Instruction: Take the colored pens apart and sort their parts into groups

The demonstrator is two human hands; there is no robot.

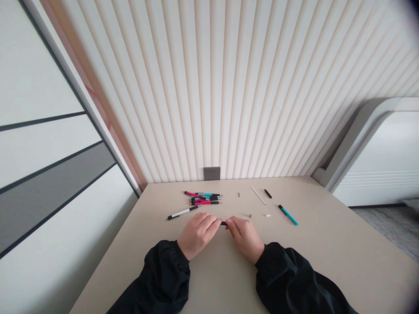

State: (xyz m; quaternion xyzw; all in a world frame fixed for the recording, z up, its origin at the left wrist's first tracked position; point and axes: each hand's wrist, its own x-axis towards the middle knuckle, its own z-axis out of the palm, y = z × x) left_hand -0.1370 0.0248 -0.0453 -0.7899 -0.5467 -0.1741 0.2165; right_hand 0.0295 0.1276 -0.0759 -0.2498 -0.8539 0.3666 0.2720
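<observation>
Both hands meet over the front middle of the table, fingers closed on one pen (224,223). Only a short black stretch of it shows between them. My left hand (200,231) grips its left part, and my right hand (244,235) pinches its right end; the rest is hidden by the fingers. Just behind my left hand lies a white and black pen (182,213). Beyond my right hand are a small metal cone-like tip (250,216) and a small white piece (268,215). A turquoise pen barrel with a black end (288,215) lies farther right.
A pile of red, turquoise and black pens (204,199) lies toward the back of the table (222,279). Right of it are a tiny spring-like piece (238,194), a thin white refill (258,196) and a black grip (268,193). A wall socket (212,173) sits behind.
</observation>
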